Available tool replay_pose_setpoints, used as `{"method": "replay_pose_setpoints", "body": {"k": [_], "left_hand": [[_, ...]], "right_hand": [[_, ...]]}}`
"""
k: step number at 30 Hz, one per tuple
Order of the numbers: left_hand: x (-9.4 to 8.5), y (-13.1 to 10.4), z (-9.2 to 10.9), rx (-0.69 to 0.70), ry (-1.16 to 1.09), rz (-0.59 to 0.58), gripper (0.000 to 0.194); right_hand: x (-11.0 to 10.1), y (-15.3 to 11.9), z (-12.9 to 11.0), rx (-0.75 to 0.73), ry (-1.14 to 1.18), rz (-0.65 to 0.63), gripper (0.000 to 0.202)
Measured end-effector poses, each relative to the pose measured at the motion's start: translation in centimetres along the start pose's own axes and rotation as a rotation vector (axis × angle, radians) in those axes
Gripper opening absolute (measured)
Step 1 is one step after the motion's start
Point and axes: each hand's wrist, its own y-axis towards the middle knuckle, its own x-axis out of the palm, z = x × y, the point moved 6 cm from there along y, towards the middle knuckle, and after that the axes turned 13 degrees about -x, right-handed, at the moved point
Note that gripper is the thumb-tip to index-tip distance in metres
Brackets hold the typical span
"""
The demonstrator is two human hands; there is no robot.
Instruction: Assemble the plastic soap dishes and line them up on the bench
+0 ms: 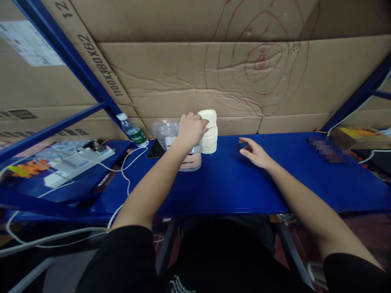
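A stack of cream-coloured, rounded-square bowls stands upright on the blue table. My left hand reaches to its top from the left, with bent fingers closed on the rim of the uppermost bowl. That bowl sits slightly tilted. Below my left forearm and wrist is a pale pink stack of shallow pieces with a greyish bottom, partly hidden. Clear plastic containers lie behind my left wrist. To the right of the bowls, my right hand hovers over the table, fingers apart and holding nothing.
A water bottle and a black triangular object stand at the left. White cables trail from a power strip. Cardboard backs the blue table. A blurred dark item and a box are at right.
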Motion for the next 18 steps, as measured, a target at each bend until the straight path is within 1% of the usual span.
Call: {"method": "replay_pose_setpoints", "body": {"k": [4,7,10,13,14,16,17,18], "left_hand": [[1.1,0.1,0.4,-0.006,0.053,-0.034,0.009],[1.1,0.1,0.5,-0.053,0.127,-0.064,0.012],[0.2,0.1,1.0,-0.091,0.175,-0.075,0.020],[-1.4,-0.7,2.4,-0.096,0.169,-0.041,0.035],[-1.9,-1.4,3.2,-0.076,0.144,-0.018,0.038],[-2.5,-3.3,5.3,0.028,0.019,0.052,0.038],[-2.1,-4.6,6.5,0.113,-0.046,0.048,0.037],[-1.2,-6.1,7.8,0.241,-0.109,-0.009,0.037]], "right_hand": [[-0.1,-0.1,0.0,-0.011,-0.054,-0.023,0.070],[-0.2,-0.1,0.0,-0.027,-0.091,-0.035,0.068],[-0.1,0.0,0.1,-0.036,-0.119,-0.048,0.068],[0.0,-0.1,0.1,-0.047,-0.145,-0.055,0.069],[0.0,-0.1,0.2,-0.055,-0.158,-0.057,0.070],[-0.1,-0.1,0.1,-0.089,-0.201,-0.066,0.073],[-0.1,0.0,0.0,-0.113,-0.236,-0.072,0.074],[-0.2,0.0,0.0,-0.137,-0.278,-0.081,0.076]]}}
